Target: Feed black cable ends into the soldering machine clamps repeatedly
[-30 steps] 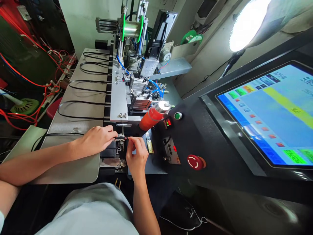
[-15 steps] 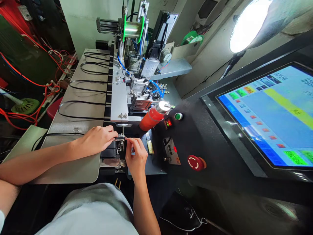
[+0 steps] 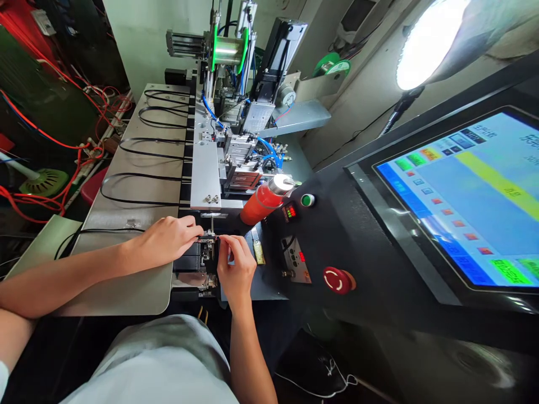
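Note:
A small metal clamp fixture (image 3: 207, 246) lies between my two hands at the near end of the machine's rail. My left hand (image 3: 177, 238) comes in from the left, closed in a pinch at the fixture's left side. A black cable (image 3: 110, 229) runs across the metal plate and under this hand, into its fingers. On the fixture's right side my right hand (image 3: 237, 266) is closed, thumb and forefinger pressed together at its edge. Whatever sits between those fingertips is too small to make out.
Several looped black cables lie on the metal plate (image 3: 105, 210), their ends in the rail. A red bottle (image 3: 263, 202) stands beyond my right hand. To the right are a red stop button (image 3: 337, 279) and a touchscreen (image 3: 471, 202). A wire spool (image 3: 229, 50) sits above the machine.
My right hand has shifted very slightly to the right, its fingertips still at the fixture. My left hand stays where it was.

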{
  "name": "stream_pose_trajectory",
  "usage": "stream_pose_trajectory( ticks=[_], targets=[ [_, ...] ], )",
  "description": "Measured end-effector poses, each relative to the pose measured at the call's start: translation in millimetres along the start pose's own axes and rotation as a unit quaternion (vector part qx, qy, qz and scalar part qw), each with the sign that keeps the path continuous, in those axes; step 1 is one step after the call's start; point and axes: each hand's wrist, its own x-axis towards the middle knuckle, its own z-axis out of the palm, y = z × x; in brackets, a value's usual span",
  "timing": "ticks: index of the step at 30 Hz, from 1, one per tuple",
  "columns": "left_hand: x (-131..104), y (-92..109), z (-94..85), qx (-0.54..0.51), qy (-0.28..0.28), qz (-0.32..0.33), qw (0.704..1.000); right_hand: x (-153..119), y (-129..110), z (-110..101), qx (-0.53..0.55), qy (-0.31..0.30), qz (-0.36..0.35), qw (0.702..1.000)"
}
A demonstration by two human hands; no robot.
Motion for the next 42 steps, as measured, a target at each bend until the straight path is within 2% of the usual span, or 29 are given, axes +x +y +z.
stream_pose_trajectory(
  ticks=[17, 22, 26, 29, 36, 39, 42],
  targets=[
    [-0.2, -0.4, -0.5, -0.007, -0.001, 0.001, 1.000, -3.8, 1.0, 0.3, 0.018, -0.015, 0.006, 1.000],
    [-0.4, -1.7, 1.0, -0.005, 0.013, 0.003, 1.000, -1.6, 5.4, -1.9, 0.029, 0.019, 0.056, 0.998],
    [0.0, -2.6, 1.4, -0.001, 0.016, 0.005, 1.000, 0.3, 8.4, -1.9, 0.075, -0.018, 0.094, 0.993],
    [-0.2, -2.3, 0.6, 0.003, 0.011, 0.003, 1.000, 0.2, 6.9, -0.3, 0.091, -0.040, 0.084, 0.991],
    [-0.9, -0.8, -1.1, 0.000, 0.009, 0.005, 1.000, -0.8, 3.5, 0.7, 0.078, -0.042, 0.062, 0.994],
    [-0.9, -0.7, -0.3, -0.001, 0.019, 0.004, 1.000, -1.5, 5.5, 0.0, 0.067, -0.017, 0.082, 0.994],
    [-0.9, -0.6, -0.5, 0.005, 0.015, -0.008, 1.000, -2.1, 8.1, 0.1, 0.086, -0.011, 0.140, 0.986]
  ],
)
